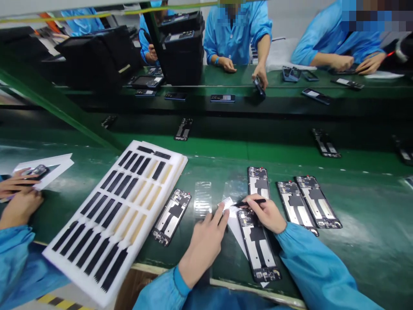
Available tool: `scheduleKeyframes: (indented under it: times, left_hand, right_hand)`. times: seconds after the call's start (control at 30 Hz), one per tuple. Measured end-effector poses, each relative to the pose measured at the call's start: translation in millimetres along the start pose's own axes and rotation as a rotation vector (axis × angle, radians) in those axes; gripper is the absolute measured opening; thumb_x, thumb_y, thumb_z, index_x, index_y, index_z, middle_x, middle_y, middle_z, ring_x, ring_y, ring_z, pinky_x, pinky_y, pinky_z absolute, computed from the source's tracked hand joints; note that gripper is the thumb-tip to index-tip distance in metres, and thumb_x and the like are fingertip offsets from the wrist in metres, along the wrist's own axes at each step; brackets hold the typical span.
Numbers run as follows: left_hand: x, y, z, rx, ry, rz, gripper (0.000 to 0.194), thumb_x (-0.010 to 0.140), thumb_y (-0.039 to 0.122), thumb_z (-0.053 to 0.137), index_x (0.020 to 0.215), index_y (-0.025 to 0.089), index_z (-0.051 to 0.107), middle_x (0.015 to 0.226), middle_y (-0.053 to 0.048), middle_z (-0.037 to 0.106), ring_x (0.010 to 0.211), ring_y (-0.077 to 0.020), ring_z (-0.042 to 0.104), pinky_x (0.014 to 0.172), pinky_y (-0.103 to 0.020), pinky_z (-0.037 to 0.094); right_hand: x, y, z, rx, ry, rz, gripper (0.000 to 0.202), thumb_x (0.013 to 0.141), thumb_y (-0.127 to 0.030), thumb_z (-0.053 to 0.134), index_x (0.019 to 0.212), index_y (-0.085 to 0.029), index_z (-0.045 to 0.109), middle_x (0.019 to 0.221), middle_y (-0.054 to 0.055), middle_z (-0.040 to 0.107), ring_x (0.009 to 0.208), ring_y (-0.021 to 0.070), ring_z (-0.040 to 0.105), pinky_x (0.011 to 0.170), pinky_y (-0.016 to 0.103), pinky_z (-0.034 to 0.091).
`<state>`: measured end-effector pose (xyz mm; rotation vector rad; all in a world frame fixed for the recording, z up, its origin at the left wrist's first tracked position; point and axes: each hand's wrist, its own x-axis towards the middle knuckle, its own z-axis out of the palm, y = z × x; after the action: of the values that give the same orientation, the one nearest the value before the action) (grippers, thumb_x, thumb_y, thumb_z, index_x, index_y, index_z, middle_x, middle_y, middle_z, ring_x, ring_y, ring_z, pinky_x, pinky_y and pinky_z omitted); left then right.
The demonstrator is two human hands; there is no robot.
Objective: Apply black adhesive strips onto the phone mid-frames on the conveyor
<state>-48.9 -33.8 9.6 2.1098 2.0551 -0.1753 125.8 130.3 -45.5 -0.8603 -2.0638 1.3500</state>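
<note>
My left hand (208,234) lies with its fingers stretched out, their tips at the edge of a small white sticker sheet (228,201). In my right hand (266,215) is a pair of black tweezers (248,203), held like a pen, with the tip reaching the sheet. Below the right hand lies an opened phone body (260,245) with its inner parts showing. A second opened phone (258,181) is just beyond it. White paper (238,234) lies partly under the nearer phone. Clear plastic strips (203,198) lie beyond my left hand.
A white foam tray (97,215) with rows of black strips stands at the left. More opened phones lie beside it (172,217) and at the right (297,206). A green conveyor belt (219,148) carries phones beyond the bench. Co-workers' hands work opposite and at far left.
</note>
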Motion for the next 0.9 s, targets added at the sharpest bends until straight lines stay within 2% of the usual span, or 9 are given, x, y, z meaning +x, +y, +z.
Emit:
scheduleKeyframes:
  times: [0.2,0.5,0.63,0.77,0.9]
  left_hand:
    - [14,-3,3.2,0.013,-0.038,0.045,0.081,0.074,-0.001,0.049,0.152,0.018,0.039,0.163,-0.006,0.033,0.102,-0.0246,0.062,0.062,-0.033,0.059]
    - [17,-7,11.9,-0.032,-0.015,0.087,0.085,0.071,-0.002,0.049,0.153,0.016,0.036,0.161,-0.007,0.036,0.098,-0.0272,0.061,0.060,-0.035,0.057]
    - [18,-8,15.4,-0.053,-0.026,0.094,0.084,0.071,-0.002,0.050,0.152,0.017,0.039,0.160,-0.008,0.038,0.098,-0.0273,0.062,0.059,-0.034,0.056]
    - [20,-8,15.8,-0.066,-0.041,0.094,0.083,0.071,-0.002,0.051,0.151,0.017,0.040,0.160,-0.010,0.038,0.098,-0.0273,0.062,0.059,-0.033,0.055]
    - [20,-8,12.1,-0.060,-0.059,0.103,0.081,0.072,-0.001,0.050,0.151,0.015,0.041,0.159,-0.010,0.039,0.098,-0.0276,0.063,0.058,-0.034,0.056]
  right_hand:
    - [1,1,-3,-0.054,-0.052,-0.084,0.030,0.101,-0.038,0.049,0.094,-0.019,0.072,0.092,0.008,0.077,0.087,0.0202,0.073,0.083,0.029,0.058]
    - [2,-1,-13,-0.049,-0.119,-0.052,0.026,0.101,-0.034,0.050,0.096,-0.021,0.072,0.092,0.007,0.076,0.084,0.0204,0.072,0.081,0.031,0.058]
    - [3,-5,-15,-0.043,-0.142,-0.089,0.023,0.100,-0.030,0.051,0.097,-0.022,0.072,0.090,0.007,0.075,0.082,0.0199,0.071,0.079,0.031,0.057]
    - [10,-13,-19,-0.041,-0.223,-0.144,0.021,0.101,-0.027,0.050,0.101,-0.021,0.070,0.095,0.008,0.075,0.089,0.0198,0.071,0.081,0.031,0.056]
    - [25,-25,-23,-0.109,-0.327,-0.149,0.025,0.102,-0.030,0.047,0.100,-0.020,0.070,0.095,0.008,0.074,0.089,0.0196,0.071,0.081,0.031,0.056]
